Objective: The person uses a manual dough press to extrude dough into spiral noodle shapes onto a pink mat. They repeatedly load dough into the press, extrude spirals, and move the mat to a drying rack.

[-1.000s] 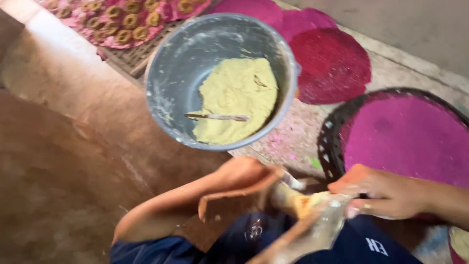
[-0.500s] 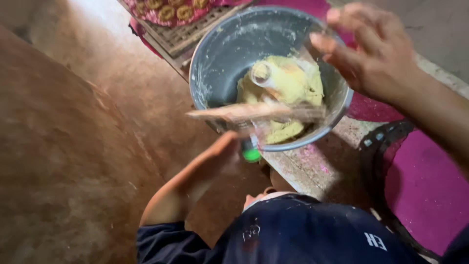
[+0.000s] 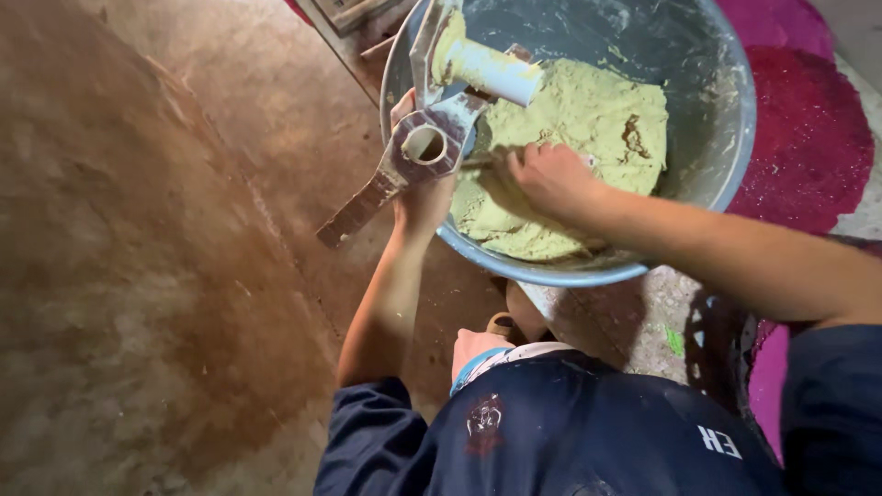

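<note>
Brown dirt floor under grey basin (image 3: pixel 726 156): left hand (image 3: pixel 424 188) fingers clamp wooden press (image 3: pixel 418 152) over the rim, right hand (image 3: pixel 549 176) fingers curl into yellow dough (image 3: pixel 588 119) just beyond the knuckles; scoop small, keep press opening level.

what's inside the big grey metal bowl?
The grey metal bowl holds a mound of yellow-green dough. The right hand reaches into it, covering the dough beneath; the bowl's bottom under the mound is hidden.
</note>
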